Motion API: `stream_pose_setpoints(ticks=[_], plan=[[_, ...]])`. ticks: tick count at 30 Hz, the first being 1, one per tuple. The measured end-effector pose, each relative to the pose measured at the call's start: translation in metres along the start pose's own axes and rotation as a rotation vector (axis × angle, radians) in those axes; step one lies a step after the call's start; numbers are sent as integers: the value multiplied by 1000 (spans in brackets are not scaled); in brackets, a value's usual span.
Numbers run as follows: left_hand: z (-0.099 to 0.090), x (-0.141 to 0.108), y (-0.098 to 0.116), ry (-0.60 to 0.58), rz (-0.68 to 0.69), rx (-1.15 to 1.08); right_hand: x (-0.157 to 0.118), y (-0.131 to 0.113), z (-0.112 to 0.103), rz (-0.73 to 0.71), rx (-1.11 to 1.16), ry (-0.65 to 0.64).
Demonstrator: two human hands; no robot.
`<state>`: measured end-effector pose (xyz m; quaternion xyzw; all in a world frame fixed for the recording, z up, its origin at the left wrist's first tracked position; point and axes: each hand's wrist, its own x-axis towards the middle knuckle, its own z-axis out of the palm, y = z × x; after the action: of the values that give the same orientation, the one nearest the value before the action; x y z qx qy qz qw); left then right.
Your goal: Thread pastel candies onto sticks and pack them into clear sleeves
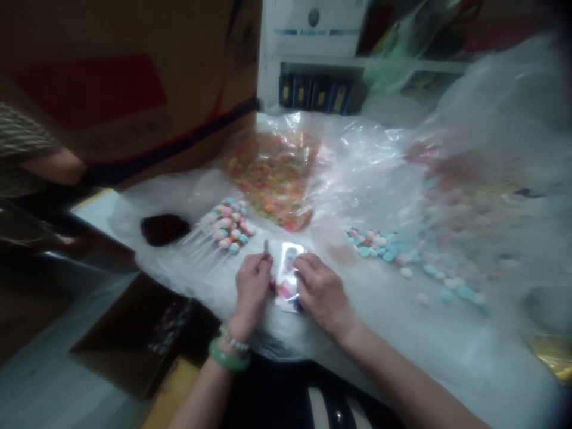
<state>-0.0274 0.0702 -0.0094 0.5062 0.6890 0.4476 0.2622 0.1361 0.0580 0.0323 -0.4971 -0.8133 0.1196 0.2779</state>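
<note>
In front of me on the plastic-covered table lies a small shiny printed packet (286,279), its surface bright with glare. My right hand (322,292) has its fingers closed on the packet's right edge. My left hand (254,283), with a green bangle at the wrist, is closed just left of the packet. A small grey tip (266,245) pokes up above its fingers; blur hides what it belongs to. Beyond that hand are several sticks of pastel candy (230,226), laid side by side with their pale sticks toward me.
A clear bag of orange-green candies (272,179) lies behind. Loose pastel candies (375,241) spread rightward beside a large plastic bag (487,179). A dark round object (164,229) sits at left. Below stands an open box (129,339); another person's arm (53,164) shows far left.
</note>
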Motion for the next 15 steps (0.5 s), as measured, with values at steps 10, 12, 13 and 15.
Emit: stream_pose_setpoints(ticks=[10,12,13,15], plan=[[-100,-1,-11,316,-640,-1109,95,-59,58,442,854,-274],[-112,-3,-13,319,-686,-1183,119,-73,75,498,977,-272],[-115,-4,-14,314,-706,-1188,131,-79,83,524,988,-251],[-117,-7,-15,314,-766,-1161,155,-89,99,574,960,-228]])
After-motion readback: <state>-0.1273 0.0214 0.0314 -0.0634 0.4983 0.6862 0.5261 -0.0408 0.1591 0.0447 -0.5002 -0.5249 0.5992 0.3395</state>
